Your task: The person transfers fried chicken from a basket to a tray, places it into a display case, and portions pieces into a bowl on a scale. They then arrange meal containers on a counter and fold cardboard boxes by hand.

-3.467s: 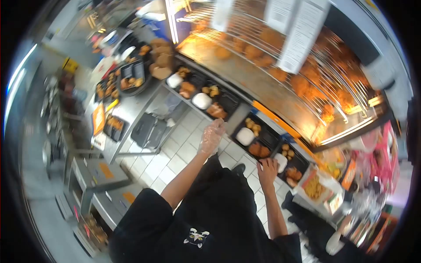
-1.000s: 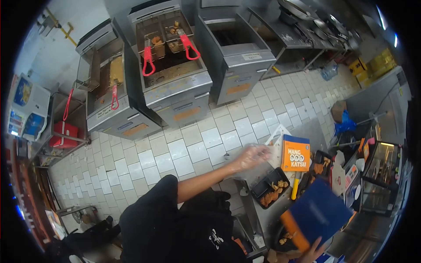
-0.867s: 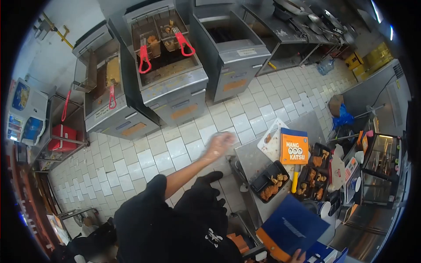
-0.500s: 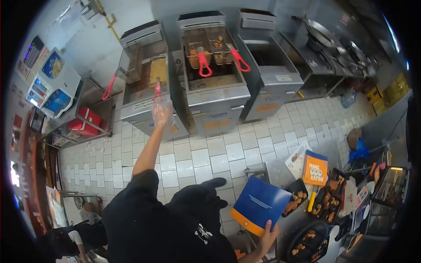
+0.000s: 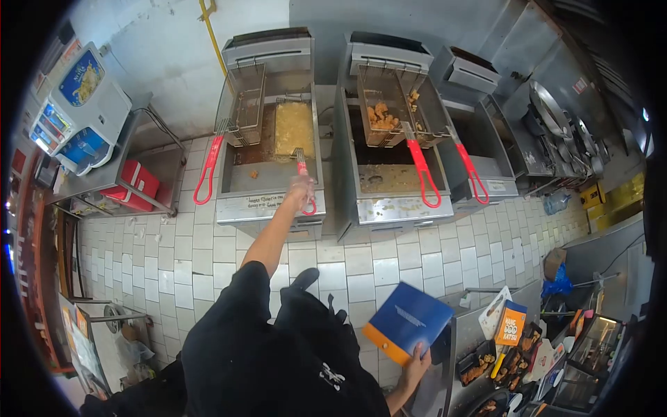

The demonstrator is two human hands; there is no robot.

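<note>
My left hand [image 5: 302, 193], in a thin clear plastic glove, is closed round the red handle of a fry basket [image 5: 294, 125]. That basket sits in the left fryer's oil amid pale yellow foam, so its contents are hidden. My right hand [image 5: 415, 365] grips the lower edge of a blue-and-orange carton [image 5: 408, 321], held out at my right side above the floor. Another fry basket [image 5: 248, 104] with a red handle hangs raised at the left of the same fryer. In the middle fryer, a basket [image 5: 383, 125] holds golden fried pieces.
The right fryer [image 5: 472, 132] stands beside a rack of pans [image 5: 549, 111]. A steel table [image 5: 462, 347] at my right carries trays of fried food [image 5: 478, 363] and an orange box [image 5: 511, 323]. At left are a white dispenser [image 5: 87, 111] and a red cooler [image 5: 133, 184].
My view has moved closer to the fryers and swung left. My left hand stays on the basket handle, further along it. The carton remains in my right hand, at about the same height.
</note>
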